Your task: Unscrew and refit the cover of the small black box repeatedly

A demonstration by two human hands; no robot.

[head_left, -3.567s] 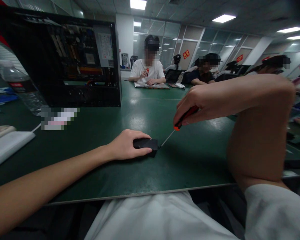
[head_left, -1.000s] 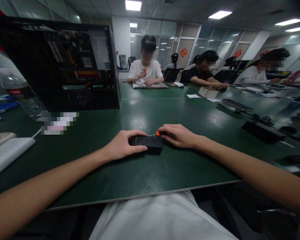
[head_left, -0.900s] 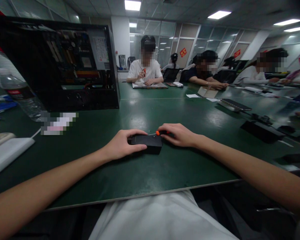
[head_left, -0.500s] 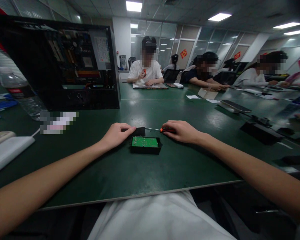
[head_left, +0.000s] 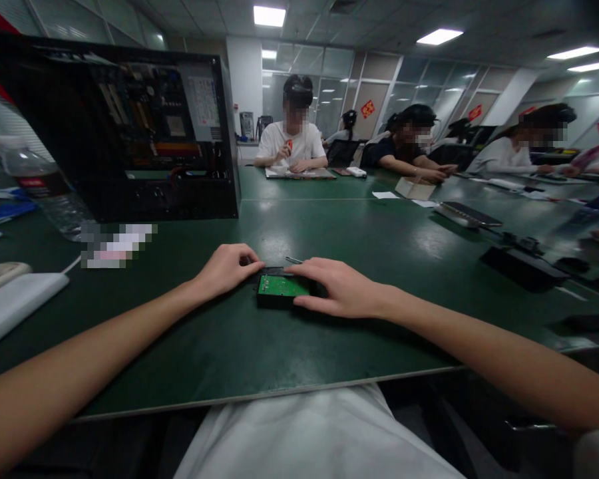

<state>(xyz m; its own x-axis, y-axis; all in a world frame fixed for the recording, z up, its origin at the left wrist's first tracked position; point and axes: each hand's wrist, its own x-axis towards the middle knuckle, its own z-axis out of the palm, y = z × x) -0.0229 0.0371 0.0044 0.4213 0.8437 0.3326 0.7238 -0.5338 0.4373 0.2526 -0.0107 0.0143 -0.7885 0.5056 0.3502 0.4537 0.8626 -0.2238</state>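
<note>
1. The little black box (head_left: 279,293) with the green board (head_left: 281,285) inside lies flat on the green table (head_left: 289,346), right in front of me. Its top is off, so I can see the board.
2. My right hand (head_left: 337,289) lies over the right end of the box. The fingers are spread and the thumb presses on the near side. I think this keeps the box from sliding.
3. My left hand (head_left: 227,267) is curled just beside the far left corner of the box. The fingertips touch a small black piece (head_left: 272,271) there. I cannot tell if they pinch it or only rest on it.
4. A thin metal rod (head_left: 294,260) pokes out just behind my right hand. It lies on the table. My hand hides the rest of it, so I cannot tell what it is.
5. A big open computer case (head_left: 130,126) stands far to the left. Its side is off and the parts inside show.
6. A water bottle (head_left: 44,189) stands left of the case. A white flat thing (head_left: 14,299) lies near the left edge.
7. Other people sit at the far side of the table. One person in a white shirt (head_left: 292,140) holds something orange.
8. More dark flat things (head_left: 524,266) lie well apart on my right.
</note>
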